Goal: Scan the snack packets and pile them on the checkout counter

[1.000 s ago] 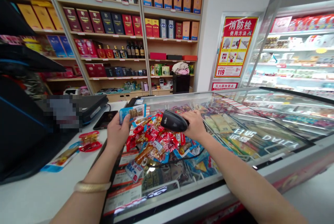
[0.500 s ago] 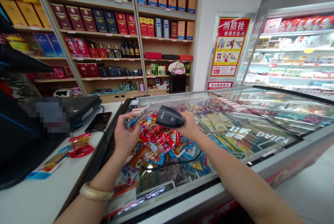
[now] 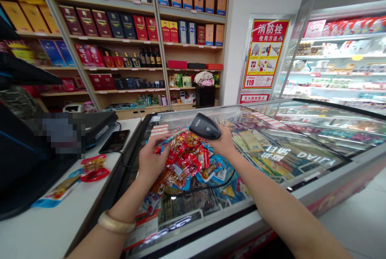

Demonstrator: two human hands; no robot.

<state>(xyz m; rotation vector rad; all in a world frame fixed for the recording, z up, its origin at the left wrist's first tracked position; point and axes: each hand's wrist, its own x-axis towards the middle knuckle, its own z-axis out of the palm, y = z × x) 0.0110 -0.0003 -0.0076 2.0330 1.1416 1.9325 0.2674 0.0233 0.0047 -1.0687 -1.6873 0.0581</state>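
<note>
My right hand (image 3: 222, 141) is closed around the handle of a black barcode scanner (image 3: 205, 126), its head tilted toward the left. In my left hand (image 3: 154, 155), a thin blue snack packet (image 3: 173, 135) is pinched between thumb and fingers, seen nearly edge-on just left of the scanner. Below both hands, a heap of red and blue snack packets (image 3: 188, 158) lies on the glass top of a chest freezer (image 3: 256, 204). The scanner's black cable (image 3: 208, 187) loops across the glass in front of the heap.
On the white counter (image 3: 39, 231) at left lie a red snack packet (image 3: 94, 168), a blue snack packet (image 3: 62, 188) and a phone (image 3: 114, 141). A dark checkout machine (image 3: 18, 142) stands beside them. Shelves of boxed bottles (image 3: 114, 23) line the back; a lit refrigerator (image 3: 346, 58) stands at right.
The scanner in my right hand has shifted right and slightly up. My left hand has moved a little right, and its packet has tipped from a raised angle to nearly edge-on.
</note>
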